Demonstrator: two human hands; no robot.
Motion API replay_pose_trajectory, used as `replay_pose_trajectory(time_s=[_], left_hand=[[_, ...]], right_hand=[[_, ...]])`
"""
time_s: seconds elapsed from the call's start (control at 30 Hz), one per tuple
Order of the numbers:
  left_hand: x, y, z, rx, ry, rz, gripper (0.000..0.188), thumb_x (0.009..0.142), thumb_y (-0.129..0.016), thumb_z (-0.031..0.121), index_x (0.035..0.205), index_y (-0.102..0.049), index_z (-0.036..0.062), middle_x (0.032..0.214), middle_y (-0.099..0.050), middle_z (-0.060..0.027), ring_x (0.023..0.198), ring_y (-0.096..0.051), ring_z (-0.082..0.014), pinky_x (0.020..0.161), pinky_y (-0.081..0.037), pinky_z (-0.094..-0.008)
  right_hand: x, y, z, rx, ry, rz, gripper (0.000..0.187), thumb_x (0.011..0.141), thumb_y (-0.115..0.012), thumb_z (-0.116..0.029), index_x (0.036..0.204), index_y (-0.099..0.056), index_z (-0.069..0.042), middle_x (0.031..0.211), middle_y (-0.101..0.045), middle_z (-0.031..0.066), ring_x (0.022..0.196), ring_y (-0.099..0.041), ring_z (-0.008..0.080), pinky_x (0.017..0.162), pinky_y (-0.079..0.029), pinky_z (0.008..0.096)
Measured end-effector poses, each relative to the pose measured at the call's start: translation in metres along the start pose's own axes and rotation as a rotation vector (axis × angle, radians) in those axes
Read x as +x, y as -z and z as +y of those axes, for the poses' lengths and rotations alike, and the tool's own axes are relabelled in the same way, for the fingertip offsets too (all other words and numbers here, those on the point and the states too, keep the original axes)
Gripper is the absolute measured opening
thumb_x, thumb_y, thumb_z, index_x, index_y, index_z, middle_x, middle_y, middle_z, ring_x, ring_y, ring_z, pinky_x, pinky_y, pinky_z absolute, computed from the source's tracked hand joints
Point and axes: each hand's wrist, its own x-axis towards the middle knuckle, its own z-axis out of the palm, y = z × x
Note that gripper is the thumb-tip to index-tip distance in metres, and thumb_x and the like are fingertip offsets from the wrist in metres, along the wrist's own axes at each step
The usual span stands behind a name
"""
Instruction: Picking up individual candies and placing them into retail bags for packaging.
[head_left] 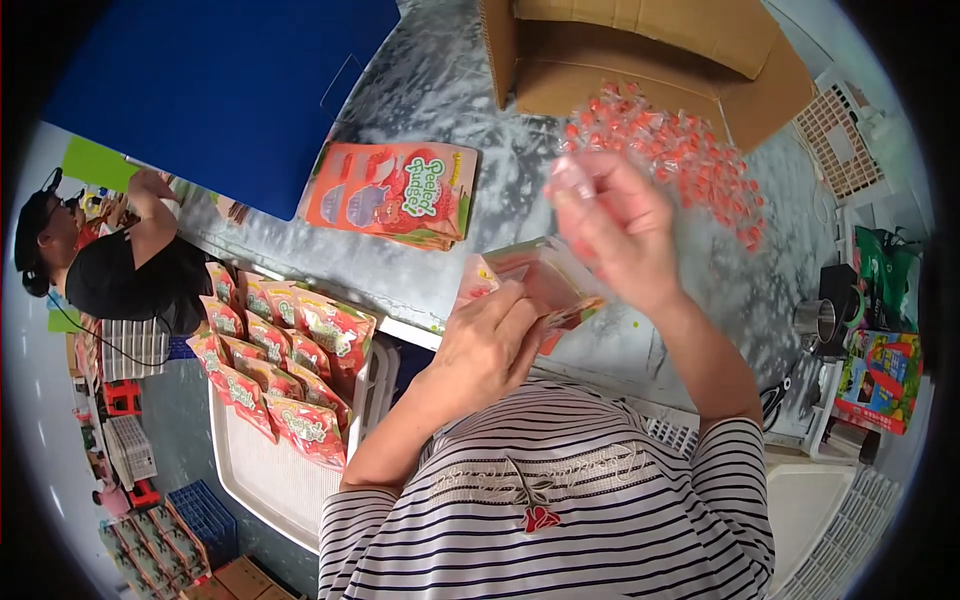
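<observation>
My left hand [487,340] grips a red and white pouch [545,275] at its side, above the table's near edge. The pouch's mouth gapes toward my right hand. Just above that mouth is my right hand [620,215], somewhat blurred, its thumb and fingers pinched together. A clear, shiny bit shows at the fingertips, too smeared to name. Behind this hand lies a spread of red candies [655,135] in clear wrappers. To the left, a stack of flat red pouches [395,195] rests on the table.
An open cardboard box [600,70] lies behind the candies. At left, filled pouches [280,350] stand in rows on a white tray [265,480]. A blue panel [210,90] covers the far left. Another person [135,260] is beyond the tray. A plastic basket [845,140] sits far right.
</observation>
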Motion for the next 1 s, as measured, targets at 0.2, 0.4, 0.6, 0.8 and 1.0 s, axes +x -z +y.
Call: replay_pose_trajectory(time_s=[0.2,0.4,0.6,0.8,1.0], left_hand=[[0.0,0.0,0.0,0.002,0.002,0.015,0.022,0.074,-0.067,-0.005,0.094,-0.059,-0.0002,0.086,-0.056,-0.015,0.071,-0.06,-0.0316,0.059,-0.05,-0.0381],[-0.003,0.003,-0.001,0.002,-0.04,0.128,0.024,0.074,-0.067,-0.002,0.097,-0.058,-0.002,0.085,-0.054,-0.0145,0.068,-0.061,-0.0311,0.059,-0.05,-0.039],[-0.007,-0.013,-0.006,0.093,-0.1,0.218,0.033,0.067,-0.07,-0.009,0.097,-0.059,-0.0033,0.085,-0.06,-0.0132,0.069,-0.061,-0.027,0.057,-0.051,-0.0353],[-0.005,-0.015,0.002,0.053,-0.068,0.23,0.031,0.07,-0.07,-0.006,0.1,-0.059,-0.0035,0.086,-0.06,-0.0138,0.074,-0.063,-0.0285,0.062,-0.053,-0.0346],[-0.011,0.006,-0.002,0.001,-0.014,0.4,0.054,0.073,-0.077,0.012,0.121,-0.056,0.0008,0.122,-0.052,-0.0179,0.098,-0.062,-0.0315,0.08,-0.052,-0.0373]], right_hand=[[-0.005,0.002,0.01,-0.538,0.166,-0.306,0.022,0.086,-0.062,-0.003,0.107,-0.056,0.001,0.101,-0.06,0.0067,0.093,-0.058,0.0146,0.084,-0.046,0.0277],[-0.02,0.004,0.0,-0.728,0.275,-0.346,0.024,0.087,-0.056,0.0,0.11,-0.057,0.003,0.117,-0.059,0.0153,0.103,-0.059,0.0191,0.087,-0.047,0.0324],[-0.034,0.024,-0.016,-0.683,0.407,-0.15,0.024,0.087,-0.049,0.003,0.11,-0.057,0.006,0.113,-0.061,0.0179,0.103,-0.06,0.0234,0.089,-0.047,0.0338],[-0.046,0.0,-0.033,-1.022,0.409,-0.439,0.026,0.077,-0.067,-0.006,0.101,-0.061,0.001,0.102,-0.062,0.0157,0.098,-0.061,0.0295,0.093,-0.045,0.045],[-0.045,0.012,-0.029,-1.258,0.424,-0.632,0.018,0.073,-0.058,-0.001,0.092,-0.061,-0.001,0.099,-0.062,0.0133,0.09,-0.061,0.025,0.1,-0.04,0.0488]])
